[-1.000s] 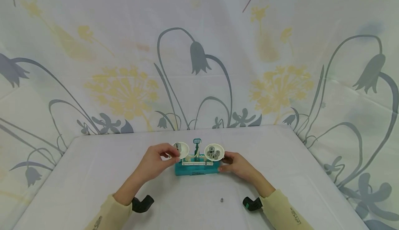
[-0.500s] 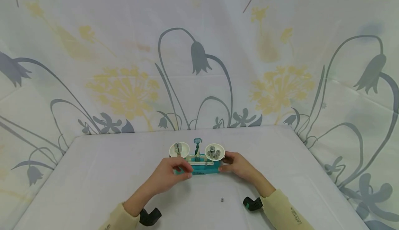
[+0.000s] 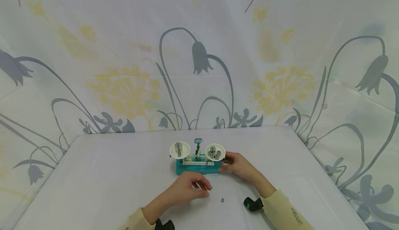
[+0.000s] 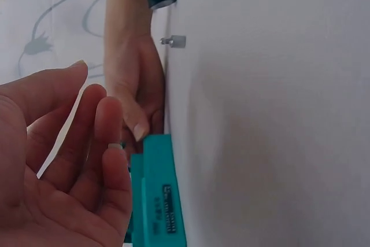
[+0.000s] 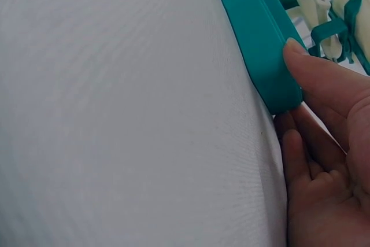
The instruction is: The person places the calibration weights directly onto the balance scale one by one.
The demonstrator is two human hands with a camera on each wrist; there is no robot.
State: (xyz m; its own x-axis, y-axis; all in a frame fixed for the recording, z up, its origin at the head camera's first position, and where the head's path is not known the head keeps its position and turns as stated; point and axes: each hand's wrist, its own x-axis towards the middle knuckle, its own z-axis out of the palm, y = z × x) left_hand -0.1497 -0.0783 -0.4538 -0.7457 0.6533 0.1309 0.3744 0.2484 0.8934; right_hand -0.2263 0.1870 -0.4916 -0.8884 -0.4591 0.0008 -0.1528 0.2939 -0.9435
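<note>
A teal balance scale (image 3: 199, 169) with two cream pans stands in the middle of the table. Metal weights (image 3: 178, 147) sit in its left pan (image 3: 186, 152), and several more weights (image 3: 213, 151) lie in the right pan (image 3: 222, 156). My right hand (image 3: 240, 167) grips the right end of the base, thumb (image 5: 318, 65) on the near side. In front of the scale hovers my left hand (image 3: 188, 188), fingers loosely bent and holding nothing. One small metal weight (image 4: 178, 41) lies on the cloth just right of its fingertips.
A white cloth covers the table (image 3: 118, 174). Behind it hangs a flower-printed curtain (image 3: 199, 95). Dark devices are strapped at both wrists, the right one (image 3: 253, 204) near the small weight.
My left hand has left the left pan and moved toward me and to the right, beside the loose weight. The left pan's weights now show fully. My right hand stays at the scale.
</note>
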